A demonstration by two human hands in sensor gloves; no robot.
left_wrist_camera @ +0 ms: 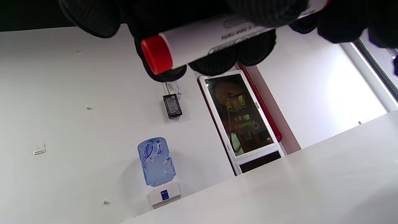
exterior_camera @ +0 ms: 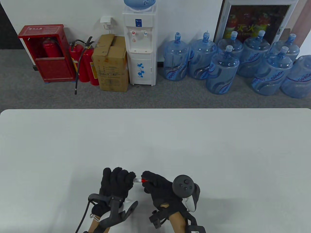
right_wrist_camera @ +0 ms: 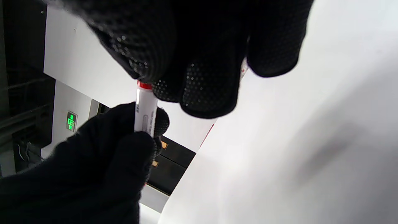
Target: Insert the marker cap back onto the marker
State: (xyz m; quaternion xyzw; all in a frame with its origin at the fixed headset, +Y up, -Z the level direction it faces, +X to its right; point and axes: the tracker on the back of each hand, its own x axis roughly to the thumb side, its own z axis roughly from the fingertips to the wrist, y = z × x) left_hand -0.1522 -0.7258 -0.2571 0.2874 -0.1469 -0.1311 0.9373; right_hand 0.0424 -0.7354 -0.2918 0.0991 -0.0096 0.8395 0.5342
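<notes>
1. Both of my black-gloved hands sit closest to the table camera, low at the near edge of the plain white table (exterior_camera: 155, 136), with a dark tracker strapped to the back of each.
2. My left hand (exterior_camera: 116, 187) is wrapped around the white cylindrical marker barrel with printed lettering (left_wrist_camera: 217, 39); my fingers (left_wrist_camera: 214, 60) curl over it, and its red end plug (left_wrist_camera: 157, 59) sticks out past them in the left wrist view.
3. My right hand (exterior_camera: 161, 189) is closed over the red marker cap (exterior_camera: 144, 180); only a sliver of red shows between my fingertips (right_wrist_camera: 208, 93).
4. In the table view the marker runs roughly level between my hands, held up off the tabletop, with a short stretch of white barrel and then red showing in the gap.
5. From the right wrist view a red band (right_wrist_camera: 143, 86) meets the barrel right at my right fingertips; I cannot tell whether the cap is fully seated, because my glove hides the joint.
6. Beyond the table's far edge stand a white water dispenser (exterior_camera: 139, 46), a group of blue water jugs (exterior_camera: 223, 70), a brown cardboard box (exterior_camera: 111, 63) and red fire extinguishers (exterior_camera: 83, 63).
</notes>
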